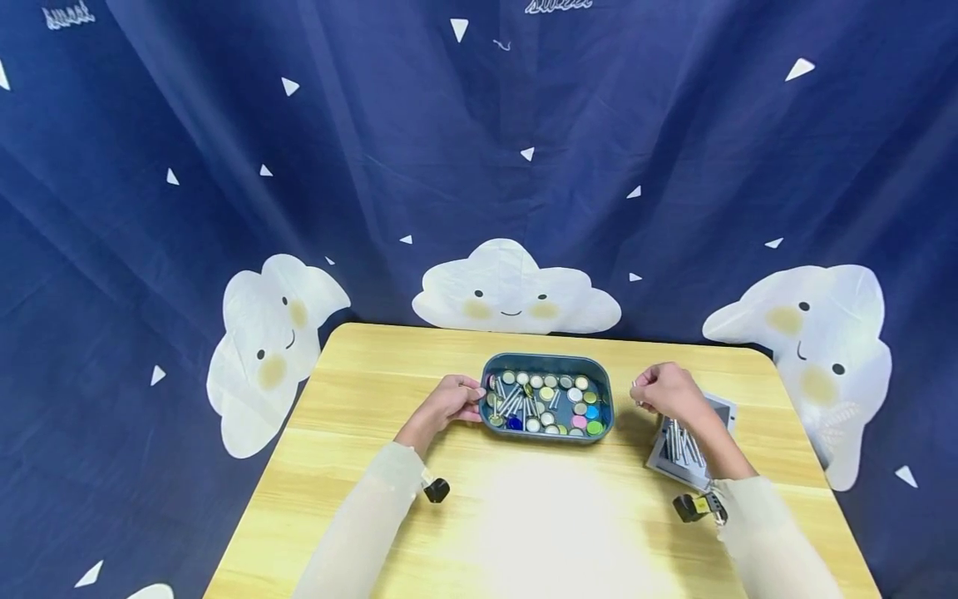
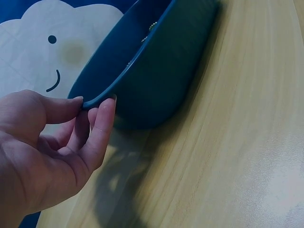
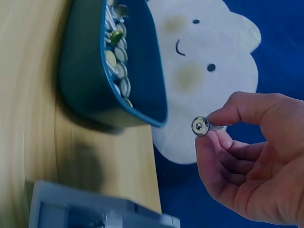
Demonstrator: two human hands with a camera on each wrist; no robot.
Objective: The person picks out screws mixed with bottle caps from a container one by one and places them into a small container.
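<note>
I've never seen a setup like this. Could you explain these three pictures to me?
There is no robot here: a person works with two bare hands. The wide picture comes from a camera worn on the head; the two close ones come from wrist cameras, one on each arm. On the wooden table stand a blue-green bin, with round caps and metal bolts inside, and a gray tray holding more bolts. The left hand pinches the bin's rim. The right hand holds a small metal piece with a round end; part of it is hidden.
</note>
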